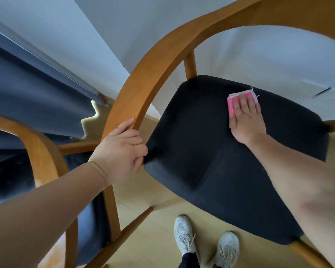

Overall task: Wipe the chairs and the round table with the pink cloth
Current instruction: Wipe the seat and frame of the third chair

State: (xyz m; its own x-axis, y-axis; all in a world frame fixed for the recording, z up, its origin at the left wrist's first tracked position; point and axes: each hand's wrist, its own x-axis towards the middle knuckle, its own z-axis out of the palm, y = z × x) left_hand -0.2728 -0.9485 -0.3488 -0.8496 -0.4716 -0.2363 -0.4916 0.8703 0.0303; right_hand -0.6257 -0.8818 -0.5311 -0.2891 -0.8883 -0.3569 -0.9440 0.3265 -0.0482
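**A:** Pink cloth (232, 105) is down on the black seat (211, 161), folded into a small pad near the seat's far edge.

**B:** The right hand (247, 118) lies flat on top of it, fingers straight and side by side, pressing it onto the seat. Pink peeks out past the fingertips and along the thumb side.

**A:** On to the chair (190, 63) itself: its curved wooden rail (143, 89) arches over the far side of the seat and sweeps down on the seat's left.

**B:** The left hand (122, 151) has it there, fingers curled round the rail and thumb lying up along the wood, right at the seat's near-left corner.

**A:** Further left of the seat is a second chair (45, 151), same wood, dark cushion.

**B:** A blue curtain (37, 89) hangs beyond it, up and left of the seat. Below the seat's near edge, two white shoes (184, 236) stand on the pale floor (153, 190).
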